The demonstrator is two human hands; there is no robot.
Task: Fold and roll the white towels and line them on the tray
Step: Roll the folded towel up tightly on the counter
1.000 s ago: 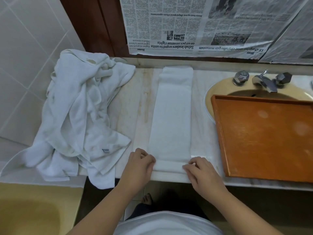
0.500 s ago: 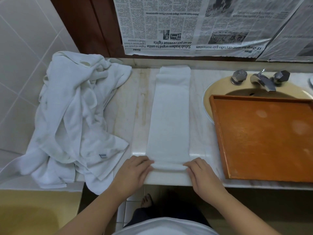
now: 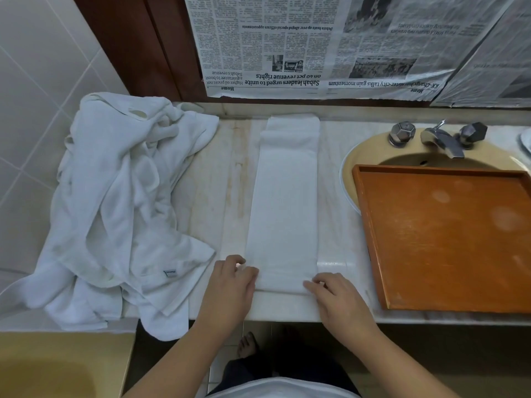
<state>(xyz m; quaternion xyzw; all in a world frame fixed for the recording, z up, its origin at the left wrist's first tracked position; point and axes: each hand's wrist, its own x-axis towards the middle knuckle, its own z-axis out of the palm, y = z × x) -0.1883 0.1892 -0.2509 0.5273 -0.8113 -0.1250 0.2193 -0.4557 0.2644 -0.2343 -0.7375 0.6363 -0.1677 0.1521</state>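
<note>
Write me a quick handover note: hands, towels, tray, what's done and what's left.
Left hand: fingers curled on the near left corner of the folded towel.
Right hand: fingers curled on its near right corner.
The towel lies as a long strip on the counter, its near end turned over into a first roll.
Towel pile: unfolded, left of the strip, partly hanging off the edge.
Tray: right, over the sink, holding nothing.
Done: one towel folded, roll started.
Left: finish the roll, set it on the tray, then do the pile.
</note>
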